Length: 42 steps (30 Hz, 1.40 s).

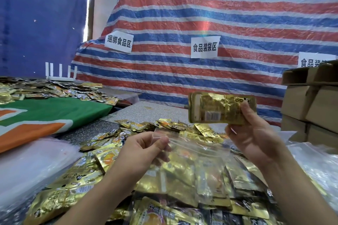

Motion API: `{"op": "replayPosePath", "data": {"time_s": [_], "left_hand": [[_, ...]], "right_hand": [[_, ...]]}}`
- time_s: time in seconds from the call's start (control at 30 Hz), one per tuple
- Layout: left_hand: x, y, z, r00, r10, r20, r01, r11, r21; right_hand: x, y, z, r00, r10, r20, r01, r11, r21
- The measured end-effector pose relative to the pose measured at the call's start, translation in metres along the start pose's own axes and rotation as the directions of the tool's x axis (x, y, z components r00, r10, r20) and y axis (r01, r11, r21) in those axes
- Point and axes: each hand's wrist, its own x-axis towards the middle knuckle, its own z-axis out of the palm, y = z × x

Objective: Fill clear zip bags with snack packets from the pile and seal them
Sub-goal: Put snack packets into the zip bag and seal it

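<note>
— What is each hand holding?

— The left hand (pixel 146 144) pinches the clear, floppy plastic zip bag (pixel 193 153) at its mouth, above the pile of gold foil snack packets (pixel 164 188). The right hand (pixel 254 133) curls around a stack of crinkly gold packets (pixel 219 108), raised.

— How will they handle?

— Probably light and slippery; grip the stack's edges and hold the bag's rim.

Glossy gold foil packets (pixel 221 108), clear plastic bag (pixel 192 144)

Soft even daylight, glare on gold packets (pixel 182 179), wide-angle bending at edges, slight blur
</note>
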Motion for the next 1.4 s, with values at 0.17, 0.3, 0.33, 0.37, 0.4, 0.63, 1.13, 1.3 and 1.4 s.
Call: {"op": "replayPosePath", "data": {"time_s": [0.17, 0.3, 0.33, 0.37, 0.4, 0.63, 1.13, 1.3, 1.4], "left_hand": [[0.0, -0.001, -0.002, 1.0, 0.014, -0.001, -0.014, 1.0, 0.015], [0.0, -0.002, -0.001, 0.999, 0.036, 0.007, -0.036, 0.999, 0.011], [0.0, -0.002, -0.002, 0.999, 0.037, 0.006, -0.037, 0.999, 0.007], [0.0, -0.002, -0.002, 0.999, 0.036, 0.005, -0.036, 0.999, 0.005], [0.0, -0.002, -0.002, 0.999, 0.036, 0.004, -0.036, 0.999, 0.002], [0.0, -0.002, 0.0, 0.999, 0.037, 0.0, -0.037, 0.999, -0.007], [-0.001, -0.001, 0.0, 0.999, 0.045, -0.007, -0.045, 0.999, 0.008], [-0.001, 0.001, 0.006, 0.999, 0.047, -0.024, -0.047, 0.999, 0.001], [-0.003, 0.003, 0.009, 0.999, 0.054, -0.007, -0.054, 0.998, 0.039]], "right_hand": [[-0.002, 0.0, 0.006, 0.998, -0.02, 0.056, 0.017, 0.999, 0.051], [-0.001, -0.003, 0.011, 0.994, -0.086, 0.061, 0.083, 0.996, 0.042], [-0.001, -0.003, 0.013, 0.992, -0.103, 0.068, 0.102, 0.995, 0.018], [-0.002, -0.003, 0.015, 0.99, -0.117, 0.076, 0.117, 0.993, 0.001], [-0.003, -0.003, 0.016, 0.989, -0.125, 0.082, 0.126, 0.992, -0.007], [-0.01, -0.012, 0.029, 0.981, -0.186, 0.063, 0.184, 0.982, 0.03], [-0.019, 0.016, 0.039, 0.939, -0.269, 0.212, 0.343, 0.729, -0.592], [-0.025, 0.022, 0.038, 0.921, -0.061, 0.385, 0.352, 0.552, -0.756], [-0.029, 0.023, 0.041, 0.9, 0.052, 0.434, 0.366, 0.453, -0.813]]}}
